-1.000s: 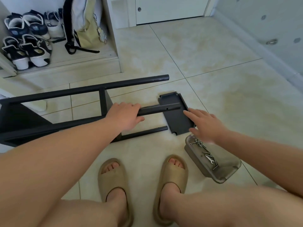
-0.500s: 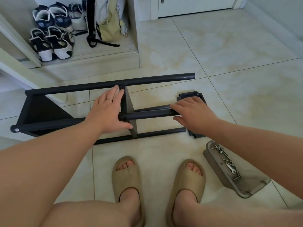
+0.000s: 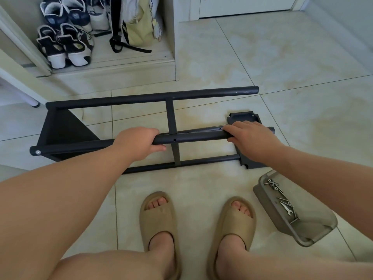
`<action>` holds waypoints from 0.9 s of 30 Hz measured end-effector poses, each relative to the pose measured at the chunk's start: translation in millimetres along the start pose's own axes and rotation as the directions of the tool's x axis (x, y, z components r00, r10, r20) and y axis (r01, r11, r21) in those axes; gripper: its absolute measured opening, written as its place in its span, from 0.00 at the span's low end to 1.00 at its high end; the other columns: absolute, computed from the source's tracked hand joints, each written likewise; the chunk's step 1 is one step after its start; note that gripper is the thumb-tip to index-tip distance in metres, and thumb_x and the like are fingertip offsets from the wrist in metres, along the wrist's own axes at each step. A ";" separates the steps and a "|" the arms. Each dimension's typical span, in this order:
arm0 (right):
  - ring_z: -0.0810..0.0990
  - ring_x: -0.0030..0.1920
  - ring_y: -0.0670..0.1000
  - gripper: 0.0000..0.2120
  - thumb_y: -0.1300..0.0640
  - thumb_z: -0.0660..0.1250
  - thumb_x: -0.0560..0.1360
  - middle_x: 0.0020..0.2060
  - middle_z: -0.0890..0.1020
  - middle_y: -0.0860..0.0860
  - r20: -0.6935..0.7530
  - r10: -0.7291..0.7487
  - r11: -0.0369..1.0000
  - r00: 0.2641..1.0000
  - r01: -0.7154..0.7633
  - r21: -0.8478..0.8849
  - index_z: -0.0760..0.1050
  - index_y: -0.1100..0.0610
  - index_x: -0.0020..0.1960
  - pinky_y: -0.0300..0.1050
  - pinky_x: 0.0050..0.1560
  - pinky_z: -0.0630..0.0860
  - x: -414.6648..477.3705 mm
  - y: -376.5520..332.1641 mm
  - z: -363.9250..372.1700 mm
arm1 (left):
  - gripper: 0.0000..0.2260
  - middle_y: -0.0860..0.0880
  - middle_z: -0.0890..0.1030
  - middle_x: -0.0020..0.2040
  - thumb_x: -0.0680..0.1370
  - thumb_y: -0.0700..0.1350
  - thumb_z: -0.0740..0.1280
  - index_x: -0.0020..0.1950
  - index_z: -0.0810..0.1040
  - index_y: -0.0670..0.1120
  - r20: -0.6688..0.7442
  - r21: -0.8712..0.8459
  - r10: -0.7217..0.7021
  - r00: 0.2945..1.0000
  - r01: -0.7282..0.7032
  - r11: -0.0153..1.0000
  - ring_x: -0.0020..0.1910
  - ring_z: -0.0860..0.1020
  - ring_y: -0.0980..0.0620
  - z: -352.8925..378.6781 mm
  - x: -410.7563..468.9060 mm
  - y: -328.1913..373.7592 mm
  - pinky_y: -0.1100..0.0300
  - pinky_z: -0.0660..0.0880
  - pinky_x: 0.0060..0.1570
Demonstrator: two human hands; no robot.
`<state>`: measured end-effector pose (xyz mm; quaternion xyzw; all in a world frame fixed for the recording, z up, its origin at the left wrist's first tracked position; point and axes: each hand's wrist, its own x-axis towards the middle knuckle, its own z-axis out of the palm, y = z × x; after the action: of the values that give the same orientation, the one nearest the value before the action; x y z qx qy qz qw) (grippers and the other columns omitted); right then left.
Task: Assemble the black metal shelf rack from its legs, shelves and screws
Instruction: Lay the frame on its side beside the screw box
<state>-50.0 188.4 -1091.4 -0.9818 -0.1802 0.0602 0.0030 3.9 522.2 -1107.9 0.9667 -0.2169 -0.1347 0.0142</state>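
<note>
The partly built black rack (image 3: 66,128) lies on its side on the tiled floor, one shelf fixed at its left end. My left hand (image 3: 137,143) grips the nearest upper leg tube (image 3: 193,136) near its middle, where screw holes show. My right hand (image 3: 252,139) rests over the same tube near its right end, fingers curled over it. Under that hand a loose black shelf plate (image 3: 244,117) lies flat on the floor. Another leg (image 3: 201,93) runs along the far side, and a lower one (image 3: 212,160) lies near my feet.
A grey plastic tray (image 3: 268,207) with several screws and a small wrench (image 3: 286,208) sits on the floor at the right. My feet in beige slippers (image 3: 159,221) are just below the rack. A shoe cabinet with sneakers (image 3: 66,47) and a bag (image 3: 141,27) stands at the back left.
My left hand went from lying flat on the rack to gripping the leg tube. My right hand slid right along the tube's end. The view tilted down and left.
</note>
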 end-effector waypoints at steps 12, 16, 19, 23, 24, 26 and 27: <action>0.76 0.58 0.60 0.14 0.59 0.61 0.83 0.60 0.80 0.55 -0.009 0.218 0.974 0.976 -0.217 0.072 0.73 0.58 0.68 0.51 0.63 0.66 -37.2 67.2 -3.0 | 0.20 0.52 0.73 0.37 0.77 0.66 0.64 0.38 0.64 0.54 0.023 -0.034 0.013 1.000 -0.013 0.999 0.33 0.70 0.53 -2.4 51.7 91.4 0.57 0.60 0.29; 0.76 0.54 0.59 0.12 0.59 0.61 0.83 0.57 0.81 0.54 -0.025 0.189 0.980 0.982 -0.187 0.068 0.74 0.58 0.66 0.48 0.60 0.65 -33.9 62.0 -2.7 | 0.19 0.52 0.73 0.37 0.77 0.66 0.64 0.38 0.64 0.54 0.049 -0.051 -0.004 0.999 0.007 0.999 0.34 0.70 0.54 -4.4 43.9 85.9 0.57 0.61 0.29; 0.76 0.55 0.58 0.13 0.58 0.61 0.83 0.57 0.81 0.54 -0.022 0.159 0.985 0.987 -0.157 0.068 0.74 0.57 0.66 0.48 0.60 0.66 -25.3 48.7 -4.5 | 0.19 0.51 0.73 0.37 0.77 0.65 0.65 0.38 0.64 0.54 0.070 -0.066 -0.019 0.997 0.023 0.998 0.34 0.70 0.54 -4.2 32.1 71.9 0.57 0.61 0.30; 0.77 0.55 0.56 0.13 0.55 0.60 0.84 0.57 0.81 0.51 -0.013 0.104 0.994 0.995 -0.103 0.043 0.73 0.54 0.67 0.46 0.55 0.67 -5.9 14.7 -9.0 | 0.19 0.51 0.73 0.38 0.77 0.66 0.64 0.40 0.66 0.53 0.099 -0.058 -0.054 0.994 0.060 0.997 0.35 0.71 0.53 -3.5 8.9 35.4 0.56 0.64 0.32; 0.78 0.54 0.56 0.13 0.53 0.59 0.84 0.57 0.81 0.51 -0.007 0.084 0.996 0.996 -0.084 0.029 0.73 0.53 0.68 0.46 0.52 0.67 -0.2 4.3 -10.4 | 0.19 0.51 0.73 0.38 0.77 0.66 0.64 0.40 0.65 0.53 0.100 -0.054 -0.066 0.993 0.072 0.996 0.35 0.71 0.54 -2.8 1.5 23.9 0.56 0.64 0.32; 0.78 0.52 0.55 0.13 0.52 0.58 0.85 0.56 0.80 0.49 0.011 0.040 0.999 0.999 -0.040 -0.003 0.72 0.51 0.68 0.46 0.48 0.65 11.4 -17.6 -12.5 | 0.18 0.51 0.73 0.37 0.77 0.66 0.64 0.40 0.65 0.54 0.087 -0.041 -0.092 0.992 0.095 0.995 0.35 0.70 0.54 -2.1 -13.8 -0.7 0.57 0.64 0.31; 0.78 0.52 0.55 0.13 0.51 0.57 0.85 0.55 0.80 0.49 0.025 0.024 1.000 0.999 -0.023 -0.020 0.71 0.50 0.67 0.46 0.47 0.64 16.9 -28.6 -12.8 | 0.18 0.52 0.73 0.37 0.77 0.66 0.64 0.40 0.65 0.54 0.076 -0.032 -0.106 0.991 0.109 0.994 0.35 0.71 0.55 -2.0 -21.0 -12.5 0.57 0.64 0.31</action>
<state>-43.0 221.3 -1079.9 -0.9830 -0.1693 0.0708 -0.0096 -8.6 542.3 -1101.8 0.9709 -0.1625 -0.1750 0.0162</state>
